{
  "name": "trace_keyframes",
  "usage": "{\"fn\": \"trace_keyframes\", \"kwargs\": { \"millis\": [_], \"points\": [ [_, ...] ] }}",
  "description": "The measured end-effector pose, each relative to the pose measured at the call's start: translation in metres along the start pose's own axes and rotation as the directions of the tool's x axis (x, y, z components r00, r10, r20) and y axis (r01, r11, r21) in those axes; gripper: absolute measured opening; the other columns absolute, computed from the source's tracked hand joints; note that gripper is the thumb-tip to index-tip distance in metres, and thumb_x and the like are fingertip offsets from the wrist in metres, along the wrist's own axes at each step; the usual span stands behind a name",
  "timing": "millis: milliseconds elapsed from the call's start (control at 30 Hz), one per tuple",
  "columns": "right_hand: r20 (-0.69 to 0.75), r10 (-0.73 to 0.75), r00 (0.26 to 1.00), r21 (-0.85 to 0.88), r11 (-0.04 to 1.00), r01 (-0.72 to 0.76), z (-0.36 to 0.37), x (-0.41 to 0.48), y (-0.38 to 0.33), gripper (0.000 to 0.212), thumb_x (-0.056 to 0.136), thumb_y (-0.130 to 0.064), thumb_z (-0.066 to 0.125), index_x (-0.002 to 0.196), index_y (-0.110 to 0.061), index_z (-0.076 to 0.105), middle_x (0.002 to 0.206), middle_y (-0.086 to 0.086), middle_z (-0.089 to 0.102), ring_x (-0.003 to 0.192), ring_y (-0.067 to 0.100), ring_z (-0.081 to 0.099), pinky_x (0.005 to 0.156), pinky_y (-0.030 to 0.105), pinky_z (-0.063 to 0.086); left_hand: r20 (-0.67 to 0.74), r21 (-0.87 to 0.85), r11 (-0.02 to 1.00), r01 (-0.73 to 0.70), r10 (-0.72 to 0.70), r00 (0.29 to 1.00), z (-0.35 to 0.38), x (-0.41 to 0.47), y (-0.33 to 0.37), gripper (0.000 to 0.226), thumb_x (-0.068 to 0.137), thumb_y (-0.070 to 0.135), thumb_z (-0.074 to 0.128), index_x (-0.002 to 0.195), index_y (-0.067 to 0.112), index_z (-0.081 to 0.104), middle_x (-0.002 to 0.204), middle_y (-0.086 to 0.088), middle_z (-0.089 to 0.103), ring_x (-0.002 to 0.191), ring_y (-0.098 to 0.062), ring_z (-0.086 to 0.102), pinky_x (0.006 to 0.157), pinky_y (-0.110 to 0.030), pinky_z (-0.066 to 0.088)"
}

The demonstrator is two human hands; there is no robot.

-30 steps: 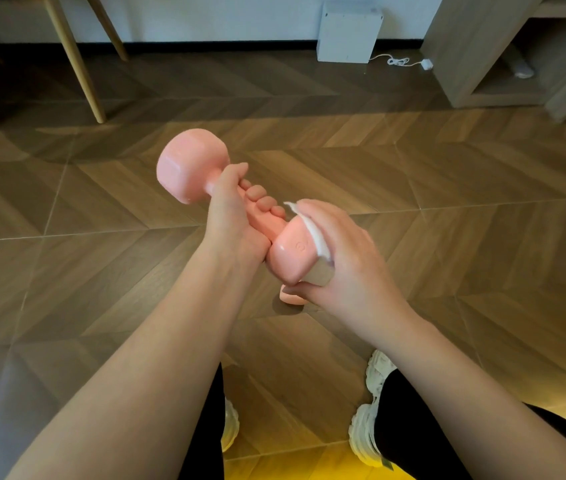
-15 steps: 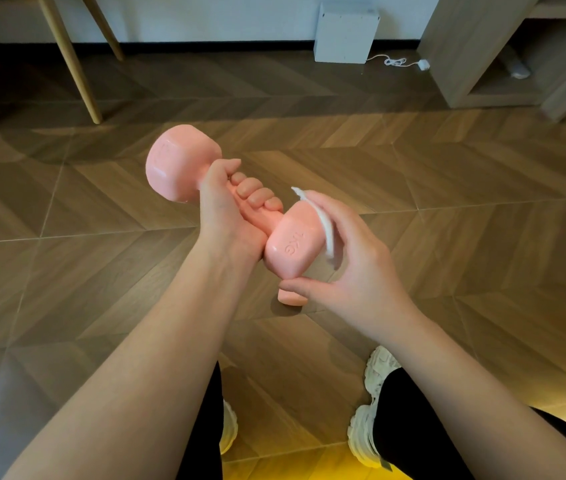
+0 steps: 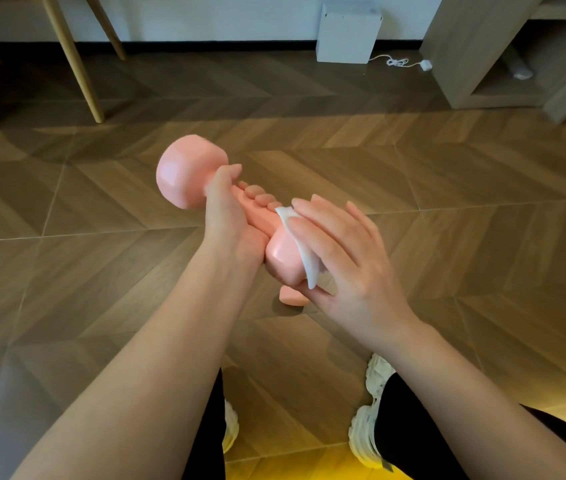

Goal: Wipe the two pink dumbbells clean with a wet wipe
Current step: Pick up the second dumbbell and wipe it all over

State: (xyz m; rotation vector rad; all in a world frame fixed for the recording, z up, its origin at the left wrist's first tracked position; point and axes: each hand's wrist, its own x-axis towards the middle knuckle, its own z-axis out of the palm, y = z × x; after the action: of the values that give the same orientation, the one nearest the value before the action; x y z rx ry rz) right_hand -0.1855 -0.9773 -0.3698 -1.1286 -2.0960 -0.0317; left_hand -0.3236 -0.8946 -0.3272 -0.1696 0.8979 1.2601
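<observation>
Left hand [image 3: 226,220] grips the dumbbell [image 3: 177,174] handle; right hand [image 3: 350,261], fingers flat, presses the wet wipe [image 3: 304,252] onto its head.

Handle of held dumbbell [image 3: 184,174] mostly hidden inside left hand [image 3: 229,220]. Its near head is partly covered by wet wipe [image 3: 304,251] & right hand [image 3: 350,258]. Wipe's mid part sits under right fingers [image 3: 312,211]. 2nd dumbbell [image 3: 293,299] on floor [image 3: 447,188]: only a pink sliver shows, rest hidden behind held one. Shoes [image 3: 373,382] partly behind trouser legs [image 3: 409,427]. Wooden legs [image 3: 73,60], white box [image 3: 347,32], shelf unit [image 3: 465,46] all cut off by top edge. Obj. in shelf [image 3: 521,72] too dim to ID.
</observation>
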Motion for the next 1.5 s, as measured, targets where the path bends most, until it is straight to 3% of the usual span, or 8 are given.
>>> {"fn": "trace_keyframes", "kwargs": {
  "millis": [133,333,533,733,900,1000,1167,1500],
  "points": [
    [0.099,0.123,0.987,0.113,0.985,-0.134,-0.003,0.004,0.0,0.074,0.074,-0.023,0.086,0.137,-0.018,0.046,0.145,-0.001,0.049,0.138,0.014,0.044,0.113,0.044,0.034,0.036,0.028,1.0,-0.012,0.011,0.999,-0.002,0.0,0.004,0.031,0.09,0.02,0.053,0.067,0.017,0.032,0.049,0.005,0.03,0.038,-0.01,0.029,0.04,-0.018,0.03],
    [0.415,0.435,0.799,0.485,0.638,-0.599,-0.009,0.003,0.002,0.079,0.064,-0.023,0.092,0.129,-0.041,0.051,0.128,-0.025,0.06,0.123,-0.003,0.053,0.101,0.015,0.04,0.175,0.234,0.972,-0.022,-0.02,0.984,-0.003,-0.006,0.006,0.03,0.089,0.023,0.054,0.064,0.02,0.037,0.05,0.006,0.03,0.04,-0.01,0.029,0.041,-0.022,0.028],
    [0.254,0.239,0.937,0.272,0.912,-0.306,-0.008,-0.005,-0.001,0.058,0.07,-0.017,0.085,0.124,-0.016,0.063,0.128,-0.013,0.06,0.122,0.009,0.057,0.101,0.028,0.045,0.251,0.534,0.829,-0.168,0.035,0.967,-0.006,-0.01,-0.001,0.032,0.089,0.021,0.058,0.063,0.018,0.039,0.049,0.001,0.034,0.042,-0.014,0.031,0.043,-0.023,0.03],
    [0.506,0.271,0.819,0.148,0.908,-0.393,0.005,-0.002,0.001,0.044,0.072,-0.036,0.075,0.112,-0.026,0.059,0.102,-0.014,0.062,0.098,0.01,0.057,0.083,0.032,0.045,0.344,0.651,0.712,-0.264,0.033,0.939,-0.013,-0.012,-0.008,0.036,0.088,0.013,0.059,0.058,0.016,0.041,0.046,-0.003,0.035,0.042,-0.018,0.028,0.046,-0.028,0.025],
    [0.264,0.209,0.942,-0.004,0.976,-0.216,0.007,-0.014,0.0,0.046,0.066,-0.02,0.081,0.11,-0.013,0.068,0.109,-0.002,0.07,0.106,0.014,0.059,0.093,0.029,0.04,0.346,0.696,0.664,-0.275,0.026,0.938,-0.014,-0.009,-0.005,0.024,0.076,0.019,0.065,0.058,0.018,0.05,0.056,-0.001,0.045,0.05,-0.016,0.039,0.051,-0.027,0.036],
    [0.176,0.206,0.963,0.007,0.978,-0.21,0.011,-0.02,0.0,0.045,0.065,-0.015,0.087,0.107,-0.012,0.069,0.109,-0.001,0.071,0.106,0.016,0.063,0.092,0.032,0.044,0.215,0.704,0.683,-0.198,0.061,0.975,-0.015,-0.004,0.0,0.024,0.084,0.019,0.067,0.066,0.016,0.052,0.056,0.001,0.045,0.05,-0.013,0.043,0.053,-0.026,0.038],
    [0.429,0.215,0.877,0.139,0.944,-0.3,0.014,-0.012,-0.001,0.048,0.072,-0.039,0.075,0.114,-0.02,0.062,0.11,-0.008,0.066,0.106,0.014,0.058,0.093,0.032,0.041,0.329,0.641,0.743,-0.191,-0.04,0.944,-0.018,-0.005,0.0,0.033,0.087,0.02,0.063,0.059,0.016,0.047,0.051,-0.001,0.04,0.043,-0.015,0.037,0.044,-0.026,0.031],
    [0.193,0.176,0.965,-0.066,0.984,-0.166,0.019,-0.023,0.006,0.042,0.066,-0.027,0.082,0.103,-0.012,0.069,0.102,-0.003,0.072,0.097,0.015,0.065,0.09,0.034,0.046,0.06,0.631,0.775,-0.045,0.01,0.998,-0.021,0.005,0.0,0.009,0.091,0.013,0.063,0.092,0.014,0.054,0.067,0.0,0.05,0.061,-0.013,0.05,0.07,-0.032,0.042]
  ]
}}
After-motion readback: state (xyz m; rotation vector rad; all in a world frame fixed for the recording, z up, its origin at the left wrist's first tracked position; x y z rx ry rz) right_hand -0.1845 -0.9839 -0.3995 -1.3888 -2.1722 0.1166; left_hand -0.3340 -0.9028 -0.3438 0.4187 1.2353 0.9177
